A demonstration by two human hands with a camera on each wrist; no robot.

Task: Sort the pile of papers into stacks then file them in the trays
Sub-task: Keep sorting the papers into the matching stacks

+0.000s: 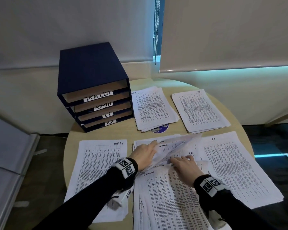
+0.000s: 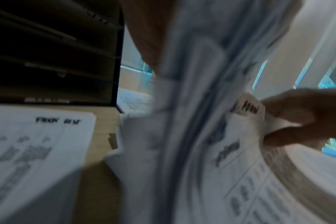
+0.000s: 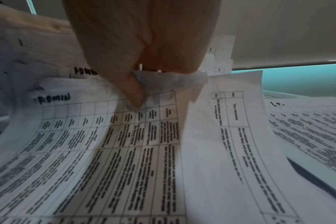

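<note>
Paper pile (image 1: 166,193) partly under hands.

Both my arms reach in from the bottom of the head view in black sleeves, each wrist wrapped in a white band with black square markers. My left hand (image 1: 144,153) sits just left of centre, knuckles up, fingers curled under and gripping lifted sheets of paper (image 1: 171,146). My right hand (image 1: 185,166) lies right of centre and slightly lower, thumb (image 3: 133,91) and fingers pinching a sheet's top edge.
</note>
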